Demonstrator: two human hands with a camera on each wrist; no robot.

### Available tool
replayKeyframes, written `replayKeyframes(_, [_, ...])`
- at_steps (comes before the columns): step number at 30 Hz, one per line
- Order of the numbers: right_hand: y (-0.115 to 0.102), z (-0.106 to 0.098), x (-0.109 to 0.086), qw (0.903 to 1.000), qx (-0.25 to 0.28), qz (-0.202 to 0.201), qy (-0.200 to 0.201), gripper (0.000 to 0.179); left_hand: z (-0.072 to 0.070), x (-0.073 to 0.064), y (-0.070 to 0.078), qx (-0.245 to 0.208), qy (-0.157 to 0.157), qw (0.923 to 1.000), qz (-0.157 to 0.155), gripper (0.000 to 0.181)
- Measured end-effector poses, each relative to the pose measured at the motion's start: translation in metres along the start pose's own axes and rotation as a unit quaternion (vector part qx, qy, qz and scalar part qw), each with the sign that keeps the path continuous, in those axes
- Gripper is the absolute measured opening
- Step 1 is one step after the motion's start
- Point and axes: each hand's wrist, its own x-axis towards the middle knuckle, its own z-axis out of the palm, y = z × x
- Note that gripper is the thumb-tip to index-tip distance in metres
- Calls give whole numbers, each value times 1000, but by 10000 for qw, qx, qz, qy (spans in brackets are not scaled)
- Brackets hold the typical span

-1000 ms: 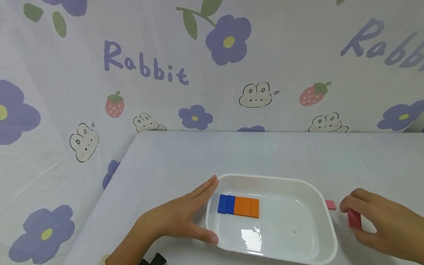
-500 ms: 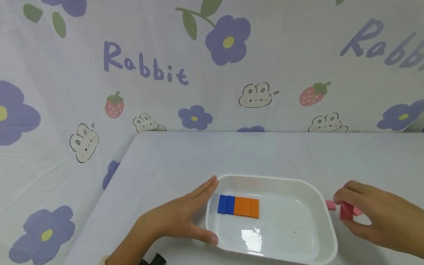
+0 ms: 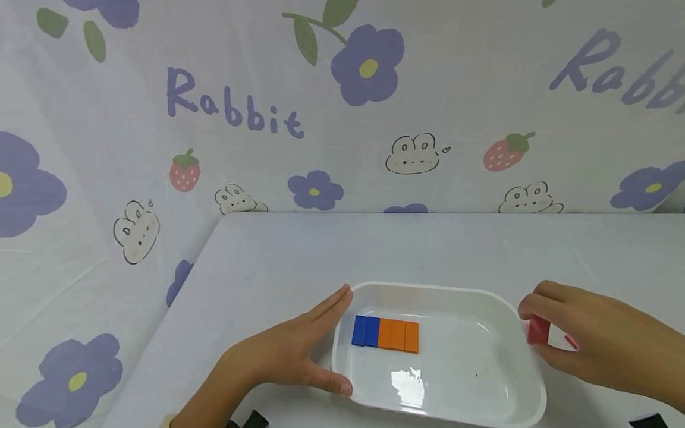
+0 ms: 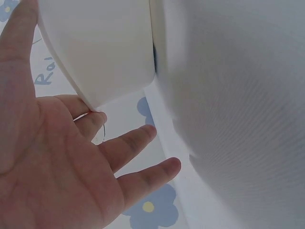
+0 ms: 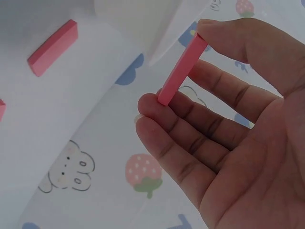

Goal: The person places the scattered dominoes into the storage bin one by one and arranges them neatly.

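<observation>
The white backdrop (image 3: 455, 113) carries printed lettering. At the left, the word "Rabbit" (image 3: 233, 110) reads in full; at the right, a second word (image 3: 608, 79) is cut off by the edge of the view after "Rabb".

Count of parts: one white tray (image 3: 455, 380) on the white table (image 3: 374, 249); two blue tiles (image 3: 360, 330) and three orange tiles (image 3: 398, 334) in the tray; three pink tiles, of which one is in the right hand (image 3: 585, 339) and two lie on the table: a loose pink tile (image 5: 53, 46) and an edge tile (image 5: 2, 110), mostly outside the right wrist view.

The held pink tile (image 3: 538, 330) is raised at the tray's right rim; contact with the rim cannot be determined. The right hand pinches it end to end, thumb against fingers, so its long axis spans the grip.

The left hand (image 3: 291, 353) is spread, grasping nothing, and touches the tray's left rim.

The blue and orange tiles form one side-by-side row, blue at the left, long axes running front to back.
</observation>
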Motion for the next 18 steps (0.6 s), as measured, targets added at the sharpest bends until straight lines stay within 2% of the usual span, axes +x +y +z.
replayKeyframes(7, [-2, -3, 8, 9998, 0, -50, -194, 46, 0, -1, 1, 20, -4, 10000, 29, 126])
replayKeyframes(15, [-8, -8, 21, 9928, 18, 507, -1089, 39, -1, -1, 2, 7, -17, 10000, -4, 125])
replayKeyframes(18, [-11, -9, 25, 9926, 83, 500, -1101, 39, -1, -1, 3, 6, -13, 10000, -25, 125])
